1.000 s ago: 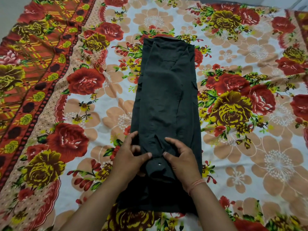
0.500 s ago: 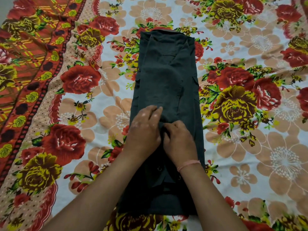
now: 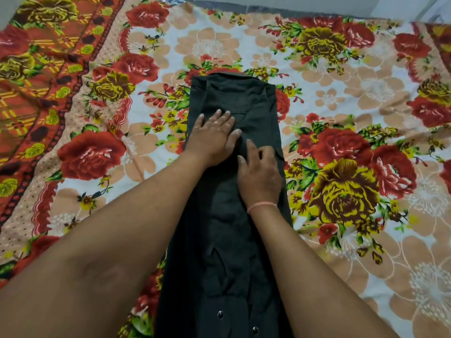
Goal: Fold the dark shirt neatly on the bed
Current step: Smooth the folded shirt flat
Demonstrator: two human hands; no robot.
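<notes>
Your left hand (image 3: 211, 136) lies flat, fingers spread, pressing palm-down on the dark shirt (image 3: 229, 252), gripping nothing. Just beside it, your right hand (image 3: 260, 175) rests on the cloth with fingers loosely curled. The shirt lies as a long narrow strip on the floral bedsheet (image 3: 341, 167).
</notes>
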